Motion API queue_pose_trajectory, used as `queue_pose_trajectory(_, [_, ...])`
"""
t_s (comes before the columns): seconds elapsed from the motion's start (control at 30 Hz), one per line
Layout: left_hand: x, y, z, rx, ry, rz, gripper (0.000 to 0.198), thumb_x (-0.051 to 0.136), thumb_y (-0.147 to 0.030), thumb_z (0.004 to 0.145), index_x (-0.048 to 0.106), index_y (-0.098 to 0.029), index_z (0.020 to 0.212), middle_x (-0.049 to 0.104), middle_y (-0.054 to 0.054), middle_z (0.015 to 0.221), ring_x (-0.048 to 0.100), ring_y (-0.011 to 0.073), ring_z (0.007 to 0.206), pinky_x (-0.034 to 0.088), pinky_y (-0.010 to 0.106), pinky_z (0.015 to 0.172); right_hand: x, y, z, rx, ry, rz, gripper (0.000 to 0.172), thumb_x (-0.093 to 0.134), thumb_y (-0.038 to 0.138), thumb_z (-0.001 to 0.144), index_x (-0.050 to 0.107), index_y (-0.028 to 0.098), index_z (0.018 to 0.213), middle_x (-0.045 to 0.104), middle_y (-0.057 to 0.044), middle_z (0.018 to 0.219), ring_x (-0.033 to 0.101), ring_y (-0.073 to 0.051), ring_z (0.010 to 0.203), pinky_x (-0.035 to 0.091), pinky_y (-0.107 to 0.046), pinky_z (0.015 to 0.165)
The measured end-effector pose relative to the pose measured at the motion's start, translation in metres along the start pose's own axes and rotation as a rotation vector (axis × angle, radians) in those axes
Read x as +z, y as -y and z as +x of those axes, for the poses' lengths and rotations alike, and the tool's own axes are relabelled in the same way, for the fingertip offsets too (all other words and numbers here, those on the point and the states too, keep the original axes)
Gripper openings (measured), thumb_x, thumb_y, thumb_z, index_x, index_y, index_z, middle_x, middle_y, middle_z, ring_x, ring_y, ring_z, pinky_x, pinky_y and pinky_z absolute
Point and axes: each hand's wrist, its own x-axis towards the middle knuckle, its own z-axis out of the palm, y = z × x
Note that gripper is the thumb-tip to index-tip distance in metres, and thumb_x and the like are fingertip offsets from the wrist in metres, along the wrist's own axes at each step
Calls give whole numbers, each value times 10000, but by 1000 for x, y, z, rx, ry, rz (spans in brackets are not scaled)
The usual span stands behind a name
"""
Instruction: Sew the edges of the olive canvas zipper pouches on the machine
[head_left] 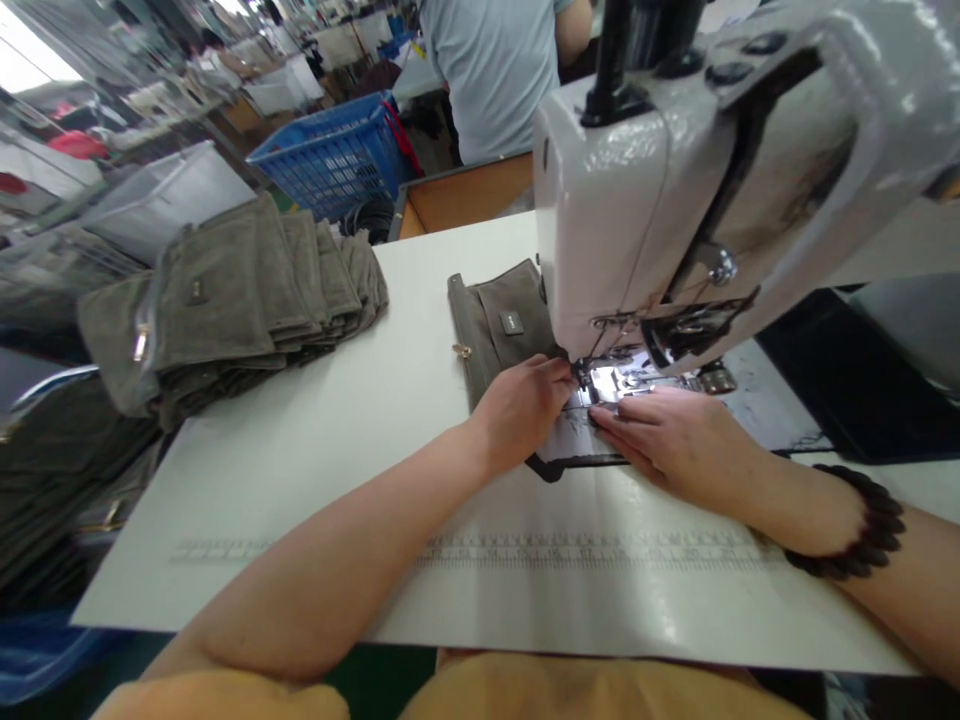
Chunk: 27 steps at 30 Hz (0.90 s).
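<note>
An olive-grey fabric pouch [491, 325] with a small label patch [511, 323] and a zipper pull [462, 351] lies on the table, its right side reaching under the sewing machine [615, 200]. My left hand [525, 405] is closed on the near right edge of the pouch, fingers bent, close to the needle and presser foot [581, 375]. Just right of the foot, my right hand [671, 430] rests on the lit machine bed, its fingers stretched out side by side. Whether cloth lies beneath its fingertips is hard to see. A dark beaded bracelet [862, 525] circles the right wrist.
A pile of similar olive-grey pouches [232, 290] sits at the table's left. A printed ruler scale [555, 550] runs along the white table [360, 440]. Beyond are a blue basket [330, 155], an open wooden box [469, 195] and a person in a light shirt [499, 75].
</note>
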Motion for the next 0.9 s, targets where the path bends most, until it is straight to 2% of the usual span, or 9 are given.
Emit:
queue_pose_trajectory(0.3, [3,-3,-1,-14,-13,17,176,489,-133,829,633,-124,930,634,48,957,563,184,906,467,282,813,1,0,2,-23,-51,-22,363,307,247,926,646,150,841,563,-17,604,457,-150,533,238,-313,506])
queue_pose_trajectory(0.4, [-9,6,4,-12,47,-26,190,477,-152,838,642,-140,933,639,36,974,568,169,935,451,264,848,2,-1,3,-15,-61,-19,396,279,251,935,649,153,833,562,-19,605,449,-140,535,233,-308,514])
queue_pose_trajectory(0.5, [-28,24,6,-70,138,-65,236,440,-234,868,630,-172,993,634,20,1006,569,155,956,443,247,845,2,-1,2,-10,-68,-21,385,285,259,933,647,157,856,559,-16,603,436,-132,527,223,-303,513])
queue_pose_trajectory(0.6, [-42,30,-3,-118,216,-3,303,400,-284,888,577,-156,1097,589,61,1092,540,183,1014,422,288,874,-1,-1,0,14,-54,-18,315,349,267,912,643,163,867,559,-12,609,443,-134,532,228,-293,515])
queue_pose_trajectory(0.67, [-46,18,-16,-178,257,56,333,404,-312,885,560,-134,1119,579,91,1068,553,207,977,436,322,849,-4,-1,-1,23,-41,4,269,385,248,894,639,161,877,563,-12,617,462,-135,546,241,-283,516])
queue_pose_trajectory(0.73, [-47,-4,-31,-260,293,63,370,417,-344,877,529,-132,1158,582,92,1009,585,205,879,471,325,780,-7,-3,-2,16,-31,38,244,401,231,881,631,152,897,567,-15,629,480,-136,559,255,-272,515])
queue_pose_trajectory(0.8, [-45,-29,-41,-285,336,46,399,436,-364,866,497,-148,1195,573,84,1004,597,197,814,494,318,723,-8,-6,-3,-5,-23,67,233,410,220,870,621,139,927,571,-22,648,489,-140,571,267,-267,516])
queue_pose_trajectory(0.9, [-39,-51,-45,-262,286,48,403,493,-372,836,508,-162,1179,564,79,1033,584,209,850,506,326,724,-9,-9,-4,-42,-24,91,226,422,195,854,601,123,972,575,-30,679,490,-144,584,277,-267,523])
